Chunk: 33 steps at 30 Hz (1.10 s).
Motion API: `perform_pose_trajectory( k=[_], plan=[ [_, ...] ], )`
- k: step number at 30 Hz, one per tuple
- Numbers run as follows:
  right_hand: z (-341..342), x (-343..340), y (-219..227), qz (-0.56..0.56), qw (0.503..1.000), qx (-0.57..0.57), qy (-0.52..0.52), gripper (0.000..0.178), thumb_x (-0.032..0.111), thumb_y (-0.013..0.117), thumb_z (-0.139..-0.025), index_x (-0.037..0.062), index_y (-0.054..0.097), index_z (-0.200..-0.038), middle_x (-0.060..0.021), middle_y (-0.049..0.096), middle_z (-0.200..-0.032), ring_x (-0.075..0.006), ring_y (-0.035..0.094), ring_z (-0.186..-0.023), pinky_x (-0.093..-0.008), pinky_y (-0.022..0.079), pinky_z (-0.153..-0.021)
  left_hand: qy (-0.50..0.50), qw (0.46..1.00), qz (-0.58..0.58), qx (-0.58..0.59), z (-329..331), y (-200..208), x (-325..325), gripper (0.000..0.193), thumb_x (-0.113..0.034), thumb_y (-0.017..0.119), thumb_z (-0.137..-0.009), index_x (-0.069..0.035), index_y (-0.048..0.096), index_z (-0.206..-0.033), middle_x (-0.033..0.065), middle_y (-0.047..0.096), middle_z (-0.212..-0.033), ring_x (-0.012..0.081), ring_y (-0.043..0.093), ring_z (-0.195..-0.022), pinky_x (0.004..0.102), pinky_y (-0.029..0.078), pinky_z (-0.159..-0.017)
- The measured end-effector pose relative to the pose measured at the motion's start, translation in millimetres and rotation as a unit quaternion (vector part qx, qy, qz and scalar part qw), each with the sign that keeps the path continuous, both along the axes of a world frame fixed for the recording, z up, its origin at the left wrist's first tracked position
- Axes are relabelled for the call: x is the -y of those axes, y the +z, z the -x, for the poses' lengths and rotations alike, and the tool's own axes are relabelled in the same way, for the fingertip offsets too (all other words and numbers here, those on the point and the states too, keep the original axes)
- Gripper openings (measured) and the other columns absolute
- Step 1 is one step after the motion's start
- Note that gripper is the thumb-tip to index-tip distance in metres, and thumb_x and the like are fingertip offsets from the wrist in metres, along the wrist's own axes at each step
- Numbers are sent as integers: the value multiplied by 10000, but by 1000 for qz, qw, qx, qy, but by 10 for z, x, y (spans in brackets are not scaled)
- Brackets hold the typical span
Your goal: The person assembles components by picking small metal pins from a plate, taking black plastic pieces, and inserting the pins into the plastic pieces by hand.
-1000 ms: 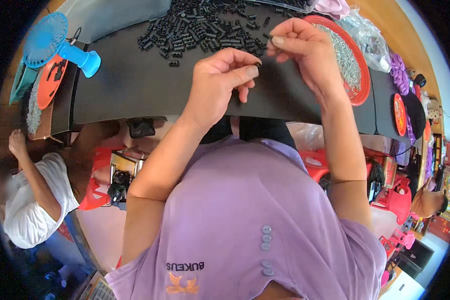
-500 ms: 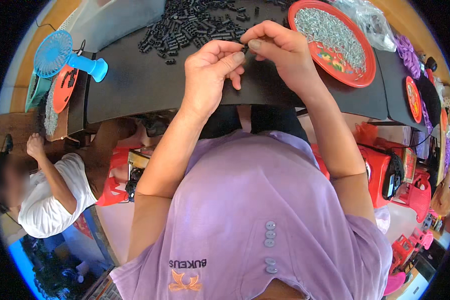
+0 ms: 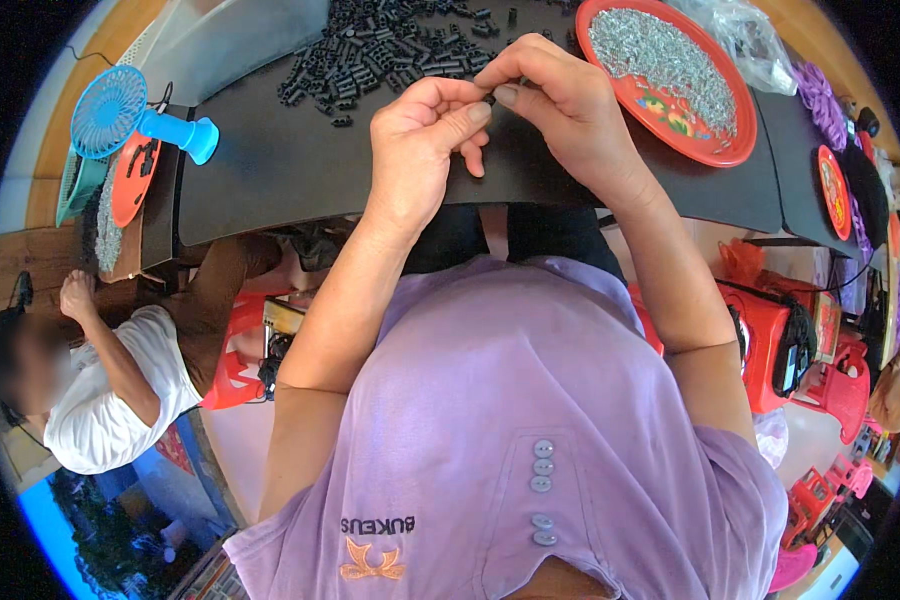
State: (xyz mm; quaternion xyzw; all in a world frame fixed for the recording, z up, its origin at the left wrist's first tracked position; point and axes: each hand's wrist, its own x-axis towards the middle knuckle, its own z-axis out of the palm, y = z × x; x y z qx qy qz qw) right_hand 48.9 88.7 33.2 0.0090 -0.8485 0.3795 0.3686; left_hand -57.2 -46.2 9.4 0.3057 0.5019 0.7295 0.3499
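Note:
My left hand (image 3: 422,145) pinches a small black plastic part (image 3: 489,99) between thumb and forefinger, most of it covered by the fingertips. Close against it, my right hand (image 3: 570,110) has thumb and forefinger drawn together at the same spot; what sits in that pinch is too small to make out. Both hands are raised over the dark table (image 3: 270,180). Beyond them spreads a heap of similar black plastic parts (image 3: 370,55). Right of my right hand, a red tray (image 3: 725,152) holds many small silvery metal pieces (image 3: 660,65).
At left stand a blue fan (image 3: 120,110) and a translucent bin (image 3: 235,45). An orange-red plate (image 3: 130,190) with black parts lies near the table's left end. Clear plastic bags (image 3: 740,45) are behind the tray. A person in a white shirt (image 3: 120,400) sits at left.
My right hand has tilted slightly, its fingers a little higher and farther left. The left hand keeps its pinch. The whole view has shifted slightly.

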Motion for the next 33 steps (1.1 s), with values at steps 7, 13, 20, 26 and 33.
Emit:
perform_pose_trajectory(
  k=[7,13,20,26,33],
  plan=[
    [10,49,-29,-4,999,-34,6,132,-44,618,-778,10,631,-898,-126,586,-813,-288,625,-769,-351,495,-686,20,1000,-3,9,-40,33,-20,121,5,638,-879,66,612,-981,82,615,-779,122,581,-613,235,488,-474],
    [-5,86,-46,16,999,-40,10,185,-55,611,-781,18,643,-948,-127,614,-842,-275,647,-764,-342,511,-670,20,1000,-15,4,-28,17,0,110,5,627,-887,71,608,-973,90,622,-794,130,585,-619,244,492,-476],
    [-12,98,-96,51,997,-51,-21,286,-49,593,-810,26,633,-1084,-128,641,-889,-246,676,-827,-325,546,-737,22,999,-7,26,-30,45,-9,126,2,621,-892,73,601,-994,108,631,-835,148,603,-660,251,504,-493],
    [33,77,-161,52,996,-71,-16,214,-8,638,-805,1,637,-1018,-140,640,-887,-263,672,-815,-341,530,-696,20,999,-15,31,-13,18,-9,119,3,624,-893,64,608,-993,107,633,-839,154,615,-678,252,516,-518],
    [40,49,-168,-1,997,-70,-38,120,35,672,-797,-8,641,-904,-134,630,-836,-286,652,-769,-350,515,-687,11,999,-22,22,-9,8,-8,125,0,631,-889,61,616,-997,105,637,-834,153,618,-668,247,515,-505]
  ],
)
